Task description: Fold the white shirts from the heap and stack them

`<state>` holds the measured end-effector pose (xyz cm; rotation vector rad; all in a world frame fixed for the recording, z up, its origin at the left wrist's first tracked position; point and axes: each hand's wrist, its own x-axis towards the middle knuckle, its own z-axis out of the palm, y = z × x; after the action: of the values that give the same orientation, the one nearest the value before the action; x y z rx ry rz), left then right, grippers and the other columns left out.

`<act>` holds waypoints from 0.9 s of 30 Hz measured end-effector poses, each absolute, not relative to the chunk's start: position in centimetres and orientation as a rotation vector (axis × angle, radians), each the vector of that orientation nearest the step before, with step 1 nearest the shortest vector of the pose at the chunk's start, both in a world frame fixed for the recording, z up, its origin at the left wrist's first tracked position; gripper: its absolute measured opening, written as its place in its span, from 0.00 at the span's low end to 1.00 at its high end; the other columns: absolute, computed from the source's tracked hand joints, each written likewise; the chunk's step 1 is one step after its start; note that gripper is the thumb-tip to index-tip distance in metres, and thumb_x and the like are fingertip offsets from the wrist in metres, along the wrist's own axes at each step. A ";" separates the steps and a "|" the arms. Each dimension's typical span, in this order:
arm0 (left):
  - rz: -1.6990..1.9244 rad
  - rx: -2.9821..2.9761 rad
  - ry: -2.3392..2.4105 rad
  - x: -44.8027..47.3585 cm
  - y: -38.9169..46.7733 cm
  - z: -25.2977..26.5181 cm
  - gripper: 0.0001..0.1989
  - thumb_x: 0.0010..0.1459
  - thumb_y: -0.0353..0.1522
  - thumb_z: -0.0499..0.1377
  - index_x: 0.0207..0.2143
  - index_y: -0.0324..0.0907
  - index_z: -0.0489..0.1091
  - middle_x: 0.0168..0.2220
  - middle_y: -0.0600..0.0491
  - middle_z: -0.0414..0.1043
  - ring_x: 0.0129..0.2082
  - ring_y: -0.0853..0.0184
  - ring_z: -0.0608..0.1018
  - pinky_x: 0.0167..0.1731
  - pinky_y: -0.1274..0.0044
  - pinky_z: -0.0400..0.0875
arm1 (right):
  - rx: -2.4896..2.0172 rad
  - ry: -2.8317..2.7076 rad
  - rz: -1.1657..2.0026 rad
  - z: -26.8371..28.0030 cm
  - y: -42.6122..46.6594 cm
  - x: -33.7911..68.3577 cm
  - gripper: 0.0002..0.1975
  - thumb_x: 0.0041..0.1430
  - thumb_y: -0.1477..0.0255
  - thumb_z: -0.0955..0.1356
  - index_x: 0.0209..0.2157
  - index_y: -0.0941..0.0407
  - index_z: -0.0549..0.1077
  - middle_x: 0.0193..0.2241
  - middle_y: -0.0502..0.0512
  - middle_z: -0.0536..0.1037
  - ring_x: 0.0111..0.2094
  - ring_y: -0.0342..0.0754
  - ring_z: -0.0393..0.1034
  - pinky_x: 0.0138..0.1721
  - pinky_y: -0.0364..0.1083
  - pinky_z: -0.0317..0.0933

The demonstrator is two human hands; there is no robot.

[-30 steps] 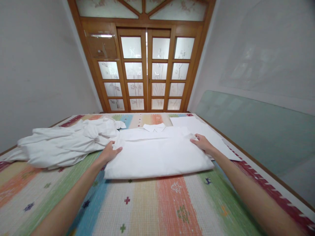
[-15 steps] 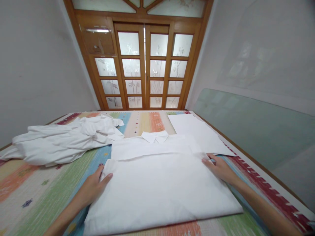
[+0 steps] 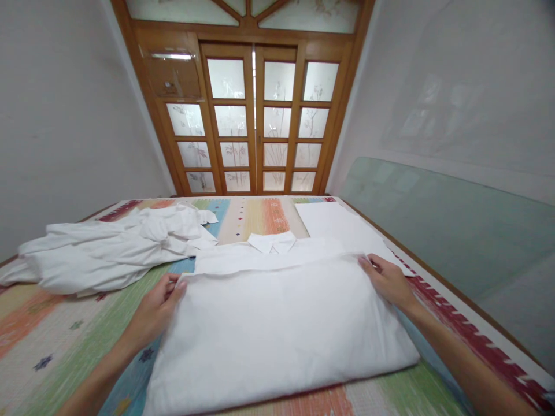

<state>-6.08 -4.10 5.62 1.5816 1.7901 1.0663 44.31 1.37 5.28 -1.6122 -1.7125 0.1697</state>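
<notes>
A white collared shirt (image 3: 277,329) lies in front of me with its lower part folded up over its body. The collar (image 3: 272,242) points away from me at the far side. My left hand (image 3: 162,303) pinches the left corner of the folded edge between thumb and fingers. On the other side, my right hand (image 3: 385,280) grips the right corner in the same way. Between the two hands the folded edge is stretched and slightly lifted off the layer beneath.
A crumpled white garment (image 3: 117,248) lies at the left. At the back right is a flat white sheet or board (image 3: 342,222). A striped, patterned cloth (image 3: 104,335) covers the surface. Walls stand close on both sides, with a wooden glazed door (image 3: 254,121) beyond.
Both hands have closed on the corners of the folded edge and raised it. The left hand has moved up and away from me; the right has risen slightly.
</notes>
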 end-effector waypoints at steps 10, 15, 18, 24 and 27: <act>1.118 1.591 2.282 -5.8 0.9 8.9 0.14 0.55 0.43 0.49 0.37 0.44 0.64 0.23 0.55 0.70 0.24 0.62 0.74 0.25 0.75 0.65 | -1.589 -1.594 0.023 6.8 6.9 43.2 0.24 0.60 0.49 0.57 0.22 0.53 0.59 0.15 0.46 0.62 0.20 0.43 0.56 0.25 0.43 0.48; 1.073 1.692 2.393 -6.1 5.7 8.5 0.12 0.59 0.39 0.48 0.36 0.42 0.66 0.29 0.49 0.74 0.34 0.57 0.77 0.32 0.72 0.67 | -1.673 -1.650 -0.058 6.3 11.4 42.4 0.22 0.64 0.55 0.56 0.22 0.53 0.60 0.17 0.50 0.67 0.22 0.45 0.59 0.27 0.44 0.48; 0.997 1.722 2.463 -6.2 8.0 8.0 0.13 0.61 0.37 0.46 0.38 0.41 0.67 0.34 0.45 0.76 0.38 0.55 0.77 0.37 0.70 0.68 | -1.822 -1.694 -0.127 6.0 13.6 42.0 0.19 0.66 0.61 0.56 0.25 0.54 0.64 0.22 0.55 0.73 0.26 0.48 0.64 0.29 0.44 0.49; 0.645 1.656 2.566 -4.9 10.2 6.3 0.16 0.65 0.35 0.44 0.46 0.37 0.66 0.41 0.37 0.76 0.43 0.51 0.77 0.39 0.68 0.68 | -2.163 -1.800 -0.136 4.6 15.5 40.9 0.20 0.70 0.63 0.53 0.41 0.57 0.71 0.35 0.63 0.78 0.37 0.53 0.72 0.33 0.45 0.55; 0.508 1.589 2.599 -4.2 10.2 4.9 0.19 0.66 0.36 0.42 0.48 0.36 0.66 0.42 0.35 0.75 0.44 0.50 0.78 0.37 0.67 0.69 | -2.285 -1.862 -0.116 3.3 15.3 40.2 0.22 0.70 0.62 0.52 0.46 0.57 0.70 0.37 0.65 0.78 0.40 0.55 0.73 0.35 0.46 0.58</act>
<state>-4.16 10.22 4.86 1.5894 2.5988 0.5081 40.18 15.31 3.34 -2.2851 -1.8616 -0.1162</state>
